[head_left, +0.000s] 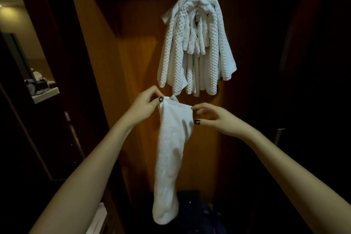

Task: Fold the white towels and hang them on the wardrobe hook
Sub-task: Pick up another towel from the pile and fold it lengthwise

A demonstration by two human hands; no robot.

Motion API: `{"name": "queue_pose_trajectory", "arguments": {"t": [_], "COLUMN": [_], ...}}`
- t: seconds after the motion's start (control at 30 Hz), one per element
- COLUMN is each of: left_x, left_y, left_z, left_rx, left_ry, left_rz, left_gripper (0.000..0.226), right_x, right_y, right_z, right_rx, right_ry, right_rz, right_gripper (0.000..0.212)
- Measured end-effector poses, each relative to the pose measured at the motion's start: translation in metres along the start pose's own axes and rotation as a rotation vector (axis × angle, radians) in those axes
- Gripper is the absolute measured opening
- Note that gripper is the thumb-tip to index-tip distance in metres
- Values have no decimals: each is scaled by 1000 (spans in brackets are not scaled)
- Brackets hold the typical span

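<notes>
The orange-brown wooden wardrobe panel (133, 59) fills the background, smooth and dimly lit. High on it a thick bunch of hung towels (209, 47), white with a bumpy waffle weave, drapes in long folds and hides nearly all of the metal hook (197, 17). Just below them the held towel (171, 148), white, smoother and folded into a narrow strip, dangles with a rounded bottom end. The left hand (146, 104) pinches its top corner. The right hand (214, 119) touches the opposite corner with curled fingertips; a firm pinch cannot be told.
</notes>
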State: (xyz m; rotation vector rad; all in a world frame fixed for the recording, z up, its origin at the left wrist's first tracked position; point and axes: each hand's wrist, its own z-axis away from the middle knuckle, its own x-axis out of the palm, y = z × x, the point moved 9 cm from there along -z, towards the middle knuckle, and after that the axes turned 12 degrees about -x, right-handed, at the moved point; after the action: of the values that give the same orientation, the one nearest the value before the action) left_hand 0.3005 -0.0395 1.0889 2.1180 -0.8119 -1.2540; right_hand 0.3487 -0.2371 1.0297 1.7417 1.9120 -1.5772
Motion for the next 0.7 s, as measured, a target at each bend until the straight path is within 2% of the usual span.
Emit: {"name": "queue_pose_trajectory", "arguments": {"t": [0.1, 0.2, 0.27, 0.33, 0.37, 0.5, 0.6, 0.7], "left_x": [5, 4, 5, 5, 4, -6, -14, -15], "left_y": [15, 20, 20, 16, 13, -13, -34, -48], "left_z": [0, 3, 5, 6, 6, 4, 5, 6], "left_rx": [50, 69, 66, 62, 57, -14, -70, -87], "left_ry": [-43, -102, -133, -141, -134, -44, -29, -45], "left_rz": [53, 109, 126, 126, 125, 193, 243, 206], "left_gripper": [11, 10, 10, 10, 9, 16, 19, 20], "right_x": [22, 21, 19, 21, 24, 32, 37, 24], "right_y": [-1, 8, 14, 16, 16, 9, 13, 19], "right_z": [-18, -28, -34, -37, -37, -21, -2, 9], "right_rx": [-43, 19, 42, 82, 93, 95, 93, 100], "right_ry": [35, 99, 72, 30, 17, -53, -122, -13], "right_rz": [-25, -164, -138, -130, -173, -273, -125, -97], "right_gripper": [59, 72, 54, 19, 15, 30, 29, 22]}}
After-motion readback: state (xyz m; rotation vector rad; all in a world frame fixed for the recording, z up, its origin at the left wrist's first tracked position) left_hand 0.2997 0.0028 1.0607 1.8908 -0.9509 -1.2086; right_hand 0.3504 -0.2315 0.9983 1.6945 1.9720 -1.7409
